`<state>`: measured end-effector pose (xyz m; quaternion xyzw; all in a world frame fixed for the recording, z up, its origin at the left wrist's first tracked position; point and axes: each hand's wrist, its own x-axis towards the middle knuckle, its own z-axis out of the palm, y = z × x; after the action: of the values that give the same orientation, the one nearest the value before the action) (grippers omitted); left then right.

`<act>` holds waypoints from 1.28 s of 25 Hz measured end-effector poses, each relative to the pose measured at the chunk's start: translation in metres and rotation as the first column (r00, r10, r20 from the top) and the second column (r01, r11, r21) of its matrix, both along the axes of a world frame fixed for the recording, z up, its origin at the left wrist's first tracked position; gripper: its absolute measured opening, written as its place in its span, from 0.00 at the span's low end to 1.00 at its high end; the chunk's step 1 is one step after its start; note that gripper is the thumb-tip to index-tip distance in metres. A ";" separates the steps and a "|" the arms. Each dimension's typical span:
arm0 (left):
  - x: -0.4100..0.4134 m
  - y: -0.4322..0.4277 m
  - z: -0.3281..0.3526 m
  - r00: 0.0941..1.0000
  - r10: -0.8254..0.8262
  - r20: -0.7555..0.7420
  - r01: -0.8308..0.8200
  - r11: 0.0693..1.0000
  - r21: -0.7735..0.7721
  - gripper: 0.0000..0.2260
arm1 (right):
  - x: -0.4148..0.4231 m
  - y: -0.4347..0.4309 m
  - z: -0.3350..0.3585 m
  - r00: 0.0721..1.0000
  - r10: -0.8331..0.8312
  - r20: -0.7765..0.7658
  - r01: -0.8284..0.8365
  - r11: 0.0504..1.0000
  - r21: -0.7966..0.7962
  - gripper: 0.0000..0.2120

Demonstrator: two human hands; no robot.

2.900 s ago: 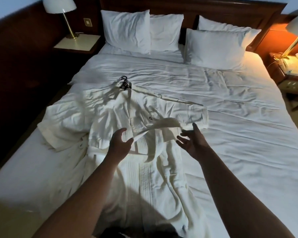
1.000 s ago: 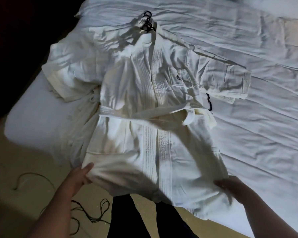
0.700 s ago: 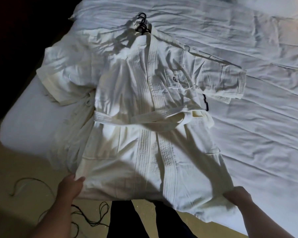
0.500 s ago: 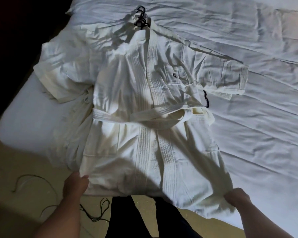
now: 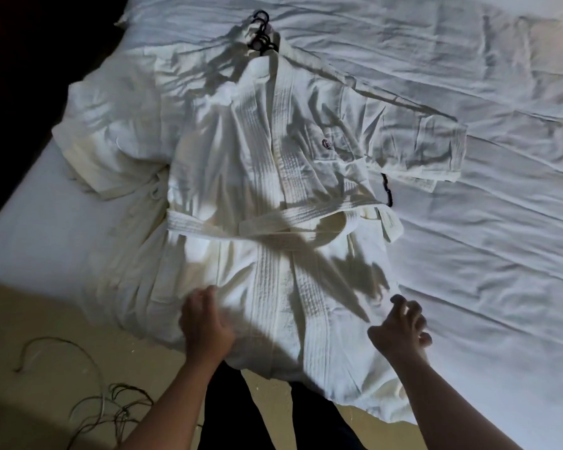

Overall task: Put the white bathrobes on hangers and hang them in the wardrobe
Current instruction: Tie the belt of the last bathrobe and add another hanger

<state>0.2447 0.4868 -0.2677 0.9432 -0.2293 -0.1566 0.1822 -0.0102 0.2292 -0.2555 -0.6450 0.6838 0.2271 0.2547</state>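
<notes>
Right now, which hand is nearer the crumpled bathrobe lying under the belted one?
Left. The left hand is at the skirt of the belted bathrobe, right beside the crumpled bathrobe; the right hand is over the skirt's opposite side, farther away.

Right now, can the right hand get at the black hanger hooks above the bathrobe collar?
Probably yes, with a lean. The hanger hooks lie uncovered at the far end of the bathrobe; the right hand is empty, by its lower part.
</notes>
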 end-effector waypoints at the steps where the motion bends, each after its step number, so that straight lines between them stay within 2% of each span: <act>1: -0.001 -0.019 0.003 0.993 -0.118 0.018 0.119 0.992 -0.043 0.29 | 0.016 -0.005 0.004 0.998 0.021 0.053 -0.020 1.000 -0.012 0.38; 4: 0.010 -0.085 0.010 0.923 -0.379 0.060 0.384 0.917 -0.111 0.30 | 0.060 -0.024 0.016 0.978 0.085 0.192 -0.080 0.996 -0.032 0.41; 7: 0.022 -0.143 0.005 0.823 -0.566 0.051 0.568 0.822 -0.035 0.27 | 0.088 -0.044 0.023 0.957 0.154 0.246 -0.148 0.988 -0.040 0.42; 10: 0.024 -0.168 -0.002 0.795 -0.606 -0.003 0.590 0.773 0.231 0.33 | 0.110 -0.057 0.031 0.945 0.219 0.244 -0.211 0.976 -0.061 0.44; 11: 0.024 -0.169 -0.002 0.799 -0.601 -0.001 0.579 0.769 0.273 0.33 | 0.118 -0.062 0.033 0.933 0.267 0.242 -0.254 0.964 -0.084 0.45; 13: 0.027 -0.171 -0.003 0.794 -0.607 0.039 0.579 0.775 0.254 0.27 | 0.139 -0.076 0.036 0.877 0.424 0.225 -0.398 0.905 -0.152 0.48; 16: 0.035 -0.167 -0.017 0.710 -0.680 0.182 0.660 0.733 0.163 0.12 | 0.167 -0.101 0.030 0.735 0.669 0.110 -0.651 0.741 -0.164 0.50; 18: 0.035 -0.162 -0.021 0.693 -0.711 0.116 0.689 0.701 0.181 0.11 | 0.177 -0.112 0.023 0.688 0.724 0.055 -0.719 0.690 -0.080 0.50; 20: 0.033 -0.159 -0.017 0.714 -0.700 0.001 0.686 0.700 0.198 0.10 | 0.179 -0.112 0.017 0.665 0.747 0.004 -0.745 0.664 -0.070 0.49; 22: 0.034 -0.155 -0.011 0.725 -0.680 -0.103 0.688 0.711 0.146 0.10 | 0.175 -0.108 0.016 0.671 0.740 -0.037 -0.738 0.662 -0.132 0.43; 24: 0.038 -0.149 0.006 0.757 -0.607 -0.240 0.635 0.770 0.054 0.12 | 0.166 -0.103 0.019 0.695 0.719 -0.031 -0.706 0.672 -0.224 0.29; 26: 0.043 -0.136 0.024 0.755 -0.403 -0.517 0.429 0.900 -0.076 0.10 | 0.152 -0.099 0.027 0.777 0.625 0.075 -0.568 0.747 -0.345 0.10; 27: 0.044 -0.129 0.035 0.698 -0.318 -0.641 0.318 0.940 -0.120 0.09 | 0.143 -0.094 0.037 0.822 0.546 0.159 -0.453 0.798 -0.398 0.03; 28: 0.046 -0.122 0.044 0.637 -0.274 -0.720 0.243 0.958 -0.150 0.11 | 0.136 -0.088 0.046 0.858 0.450 0.247 -0.325 0.849 -0.416 0.03; 30: 0.051 -0.110 0.067 0.583 -0.302 -0.754 0.158 0.953 -0.259 0.17 | 0.122 -0.077 0.068 0.894 0.245 0.376 -0.095 0.922 -0.375 0.12; 32: 0.057 -0.105 0.102 0.577 -0.394 -0.715 0.143 0.911 -0.387 0.14 | 0.109 -0.067 0.096 0.903 0.147 0.404 -0.043 0.966 -0.256 0.18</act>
<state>0.3018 0.3821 -0.1656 0.6969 -0.2893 -0.5410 0.3715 0.0983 0.1618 -0.1591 -0.7373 0.6031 0.0108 0.3040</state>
